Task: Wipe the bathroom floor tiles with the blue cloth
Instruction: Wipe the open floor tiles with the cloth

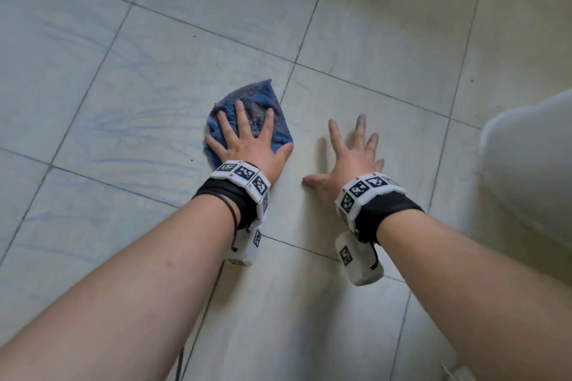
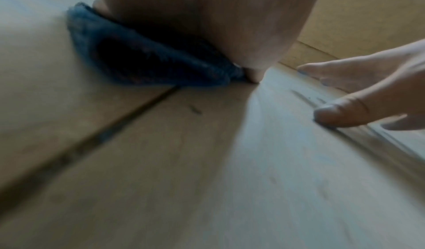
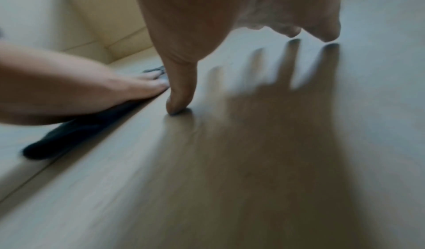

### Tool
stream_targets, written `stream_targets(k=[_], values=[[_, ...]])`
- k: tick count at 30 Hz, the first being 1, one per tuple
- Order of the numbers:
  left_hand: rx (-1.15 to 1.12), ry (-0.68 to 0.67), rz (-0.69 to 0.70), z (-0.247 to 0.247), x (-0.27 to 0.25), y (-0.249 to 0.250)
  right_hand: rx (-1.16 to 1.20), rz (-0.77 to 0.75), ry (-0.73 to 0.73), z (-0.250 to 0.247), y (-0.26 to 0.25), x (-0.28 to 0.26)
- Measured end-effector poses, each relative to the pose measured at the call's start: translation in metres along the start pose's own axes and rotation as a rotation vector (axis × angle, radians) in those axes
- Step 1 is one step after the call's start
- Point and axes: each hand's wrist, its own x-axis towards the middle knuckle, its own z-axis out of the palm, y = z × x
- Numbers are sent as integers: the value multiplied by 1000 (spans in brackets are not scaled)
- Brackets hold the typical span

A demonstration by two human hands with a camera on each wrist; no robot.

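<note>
The blue cloth lies bunched on the pale floor tiles, near a crossing of grout lines. My left hand presses flat on it with fingers spread and straight. The left wrist view shows the cloth squeezed under my left palm. My right hand is spread to the right of the cloth, apart from it and holding nothing. In the right wrist view its thumb touches the tile while the other fingertips hover just above their shadows. The left hand and the cloth show there too.
Faint blue wipe streaks mark the tiles left of the cloth. A large white rounded object fills the right edge. A thin dark cable runs along the floor below my left forearm. Cream wall tiles rise beyond the cloth.
</note>
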Motion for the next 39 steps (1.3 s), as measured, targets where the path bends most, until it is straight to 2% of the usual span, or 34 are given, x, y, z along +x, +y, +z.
stream_targets(k=[3,6,10,17,24,32,39], values=[[7,1,4,-1,-2,0,27,119,17,-15,21,5],[22,-6,14,-3,-5,0,35,153,-9,-24,33,8],[24,-11,41,-4,-6,-2,75,163,-22,-22,31,11],[159,-39,280,1,-7,25,69,151,10,-17,19,18],[202,-37,331,-10,27,54,45,152,-43,-27,19,36],[138,-4,262,-40,73,62,41,147,-100,-34,19,43],[52,88,21,-55,97,-10,37,139,-122,-38,20,42]])
